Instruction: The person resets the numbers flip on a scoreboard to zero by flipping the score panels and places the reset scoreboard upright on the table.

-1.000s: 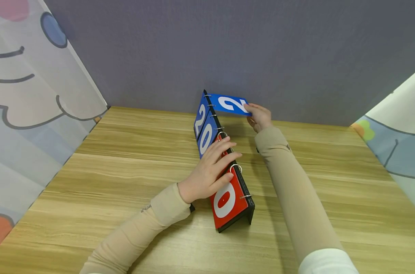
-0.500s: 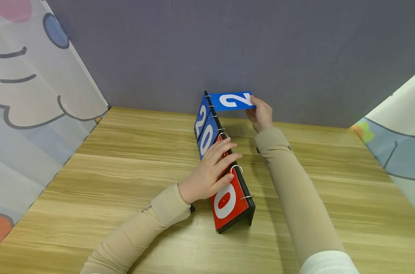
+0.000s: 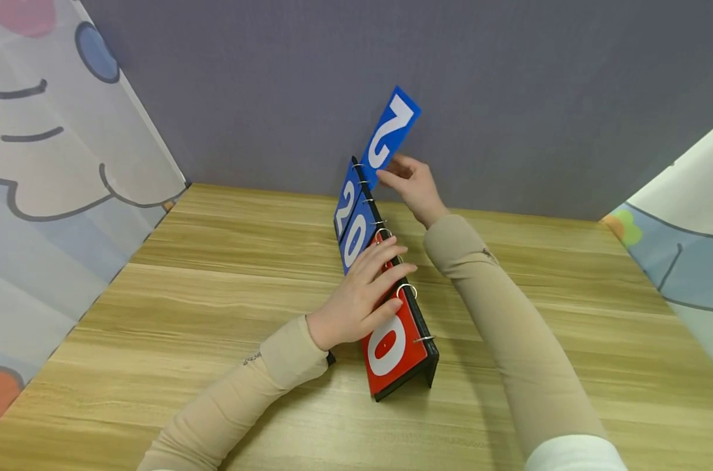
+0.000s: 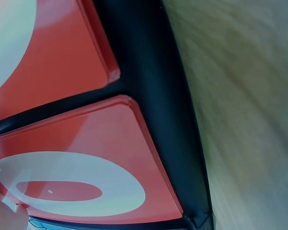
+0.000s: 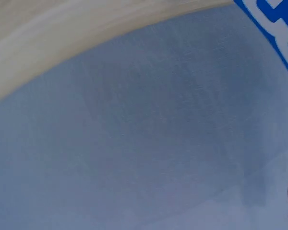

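Note:
A black tabletop flip scoreboard stands like a tent on the table, blue cards at its far end and red ones at its near end. My left hand rests across the red part, fingers spread nearly straight over the ringed top edge. At the far end, a blue number card showing a 2 stands tilted up from its rings. My right hand pinches this card low down, thumb on its face and the other fingers behind. In the left wrist view, red cards marked 0 lie against the black board.
The wooden table runs back to a grey panel close behind the scoreboard's far end. Printed cartoon curtains hang on both sides. Metal rings stick up along the scoreboard's top edge.
The blue card has swung from lying out sideways to standing up. My right hand has moved left along it, from its outer end to near the rings. My left hand has stayed put.

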A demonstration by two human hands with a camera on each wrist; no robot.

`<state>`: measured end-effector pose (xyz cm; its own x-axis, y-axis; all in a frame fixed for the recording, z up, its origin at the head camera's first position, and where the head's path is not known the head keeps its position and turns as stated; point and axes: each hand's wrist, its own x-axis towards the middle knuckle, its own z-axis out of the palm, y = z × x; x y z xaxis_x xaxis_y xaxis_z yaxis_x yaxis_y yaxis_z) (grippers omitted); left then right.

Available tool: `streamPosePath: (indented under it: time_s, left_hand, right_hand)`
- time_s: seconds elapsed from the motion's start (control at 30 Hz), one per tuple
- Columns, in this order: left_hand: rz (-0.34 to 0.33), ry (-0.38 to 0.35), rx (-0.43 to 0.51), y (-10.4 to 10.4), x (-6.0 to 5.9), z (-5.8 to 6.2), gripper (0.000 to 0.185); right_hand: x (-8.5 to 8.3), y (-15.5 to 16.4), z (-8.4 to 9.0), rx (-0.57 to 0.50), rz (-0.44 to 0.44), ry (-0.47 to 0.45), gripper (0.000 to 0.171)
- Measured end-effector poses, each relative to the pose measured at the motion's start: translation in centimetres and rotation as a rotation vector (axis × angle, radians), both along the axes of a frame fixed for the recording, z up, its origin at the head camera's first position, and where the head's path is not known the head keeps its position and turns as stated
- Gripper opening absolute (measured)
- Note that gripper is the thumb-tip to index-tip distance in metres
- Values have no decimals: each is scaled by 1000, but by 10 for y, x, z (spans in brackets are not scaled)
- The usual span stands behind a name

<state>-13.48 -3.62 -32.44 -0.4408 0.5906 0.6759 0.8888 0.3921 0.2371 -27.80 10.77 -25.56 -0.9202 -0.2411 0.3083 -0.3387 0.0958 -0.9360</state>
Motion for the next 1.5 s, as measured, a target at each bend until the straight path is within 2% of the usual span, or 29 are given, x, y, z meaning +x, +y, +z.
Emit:
streamPosePath:
  time_s: [0.2, 0.43, 0.57, 1.0, 1.37, 1.5]
  left_hand:
    - [-4, -5, -3, 1, -1, 0, 59]
    - [-2, -6, -2, 1, -1, 1, 60]
    - [-1, -9, -2, 1, -1, 0, 61]
    - [1, -21, -8, 1, -1, -1, 61]
    - [2, -18, -5, 1, 0, 1, 61]
    - [3, -21, -1, 2, -1, 1, 61]
  right_hand:
    - [6, -9, 2, 312, -37, 88, 38]
    - [8, -20, 8, 528, -32, 334, 26]
    - [8, -23, 11, 677, 3, 428, 24]
    - [7, -28, 31, 945, 178, 540, 21]
    - [6, -39, 41, 1133, 228, 503, 21]
    - [6, -42, 43, 1166, 246, 486, 20]
